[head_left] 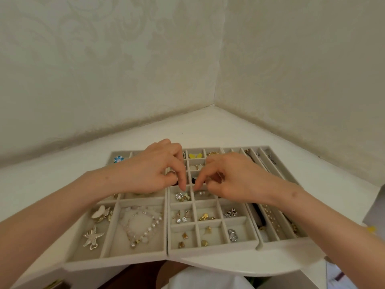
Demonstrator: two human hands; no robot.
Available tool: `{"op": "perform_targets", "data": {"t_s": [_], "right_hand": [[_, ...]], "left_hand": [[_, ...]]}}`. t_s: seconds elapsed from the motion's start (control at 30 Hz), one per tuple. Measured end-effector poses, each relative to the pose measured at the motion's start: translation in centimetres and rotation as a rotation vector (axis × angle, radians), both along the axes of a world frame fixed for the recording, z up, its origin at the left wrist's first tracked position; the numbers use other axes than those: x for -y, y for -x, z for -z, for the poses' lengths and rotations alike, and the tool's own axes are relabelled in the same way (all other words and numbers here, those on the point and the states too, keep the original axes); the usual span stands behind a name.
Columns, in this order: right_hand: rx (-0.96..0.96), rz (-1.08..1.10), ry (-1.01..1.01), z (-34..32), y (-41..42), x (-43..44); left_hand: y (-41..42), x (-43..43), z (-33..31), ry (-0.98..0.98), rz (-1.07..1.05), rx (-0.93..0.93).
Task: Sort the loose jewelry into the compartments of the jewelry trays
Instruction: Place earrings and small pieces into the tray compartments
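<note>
The white table (208, 130) runs back into a wall corner. Its near edge is cut off at the bottom of the view. Three grey trays lie on it side by side, touching: the left tray (116, 260), the middle tray (212, 250) and the right tray (291, 240).

My forearms and hands cover the middle rows of compartments, so what lies there is hidden. The right tray's long slots run under my right wrist, and the chains in them are too blurred to tell apart.

My left hand (154, 170) is curled, with thumb and forefinger drawn together and pointing down at a divider in the middle tray. My right hand (235, 180) is curled the same way, forefinger down, close beside the left. A small dark thing (193, 180) shows between the fingertips. I cannot tell whether either hand pinches it or anything else.

The pearl necklace (143, 226) lies in the left tray's large near compartment. The crystal earrings (180, 197) sit just below my left fingertips, and the pearl studs (201, 193) sit in the next compartment.
</note>
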State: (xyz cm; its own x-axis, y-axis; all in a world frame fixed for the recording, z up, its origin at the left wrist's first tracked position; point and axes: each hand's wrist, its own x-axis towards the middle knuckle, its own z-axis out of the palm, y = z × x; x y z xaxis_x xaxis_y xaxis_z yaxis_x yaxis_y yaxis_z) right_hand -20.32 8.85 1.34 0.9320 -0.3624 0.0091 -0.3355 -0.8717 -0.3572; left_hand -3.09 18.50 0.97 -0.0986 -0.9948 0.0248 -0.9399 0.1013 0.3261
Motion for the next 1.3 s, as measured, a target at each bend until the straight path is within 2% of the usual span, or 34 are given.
{"op": "perform_targets", "data": {"t_s": [0.23, 0.6, 0.73, 1.07, 1.3], "right_hand": [[-0.027, -0.034, 0.052, 0.4, -1.7, -0.8], [-0.086, -0.056, 0.347, 0.6, -3.5, -2.1], [-0.094, -0.044, 0.329, 0.8, -3.8, -2.4], [-0.127, -0.01, 0.3, 0.7, -4.0, -2.7], [-0.146, 0.026, 0.206, 0.8, -4.1, -2.7]], "left_hand": [[-0.9, -0.8, 1.1, -0.028, 0.059, 0.025], [-0.7, -0.9, 1.7, 0.053, 0.072, 0.141], [-0.9, -0.9, 2.0, 0.121, 0.093, 0.108], [-0.7, -1.0, 1.9, 0.099, 0.072, 0.135], [-1.2, -0.9, 1.6, 0.112, 0.005, 0.071]]}}
